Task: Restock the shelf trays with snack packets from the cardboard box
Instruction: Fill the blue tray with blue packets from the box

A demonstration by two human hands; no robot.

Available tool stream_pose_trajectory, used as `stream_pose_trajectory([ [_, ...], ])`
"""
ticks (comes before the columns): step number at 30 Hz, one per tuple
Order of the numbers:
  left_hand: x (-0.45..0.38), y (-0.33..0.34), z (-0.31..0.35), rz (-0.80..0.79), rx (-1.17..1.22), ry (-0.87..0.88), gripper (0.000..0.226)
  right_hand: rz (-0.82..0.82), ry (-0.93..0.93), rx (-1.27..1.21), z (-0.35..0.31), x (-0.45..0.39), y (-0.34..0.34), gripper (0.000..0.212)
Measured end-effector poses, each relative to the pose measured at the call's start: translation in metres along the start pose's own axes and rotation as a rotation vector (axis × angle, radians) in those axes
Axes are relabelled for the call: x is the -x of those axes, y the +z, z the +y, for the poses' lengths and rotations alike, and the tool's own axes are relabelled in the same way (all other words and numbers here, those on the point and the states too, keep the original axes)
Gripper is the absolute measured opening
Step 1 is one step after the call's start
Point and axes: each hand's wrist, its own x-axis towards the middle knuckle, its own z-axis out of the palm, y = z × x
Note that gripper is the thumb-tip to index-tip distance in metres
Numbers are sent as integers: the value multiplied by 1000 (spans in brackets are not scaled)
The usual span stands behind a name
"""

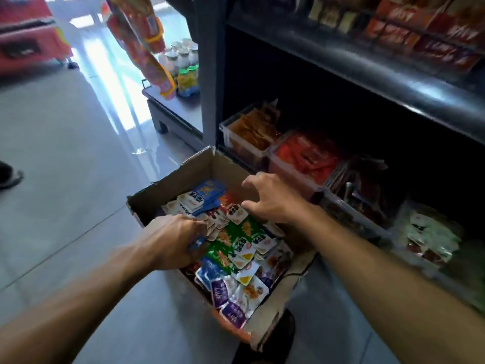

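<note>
An open cardboard box [195, 169] stands on the floor in front of the shelf, full of small snack packets [236, 245] in white, green, blue and purple. My left hand [173, 240] is down in the box's left side, its fingers closed around a bunch of small white packets. Above the box's far right side, my right hand [270, 198] hovers with spread fingers and nothing in it. The bottom shelf carries clear plastic trays: one with orange packets [252, 130], one with red packets [307, 156], and further trays [354, 200] to the right.
The dark shelf unit [367, 64] overhangs the trays, with red boxes on the upper shelf. Hanging snack bags [141, 40] and bottled drinks [183, 67] are at the shelf end on the left. Shiny floor tiles extend left. A dark shoe [9, 176] shows at the left edge.
</note>
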Motion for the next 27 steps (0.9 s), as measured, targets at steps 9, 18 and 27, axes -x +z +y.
stream_pose_trajectory([
  [9,-59,73,-63,-57,50,-235,50,-128,-75,-5,21,-123,100,46],
  [18,-105,108,-99,-283,78,-399,71,-274,-194,122,28,-204,170,75],
  [27,-116,118,-121,-250,290,-314,30,-242,-249,162,30,-217,176,43],
])
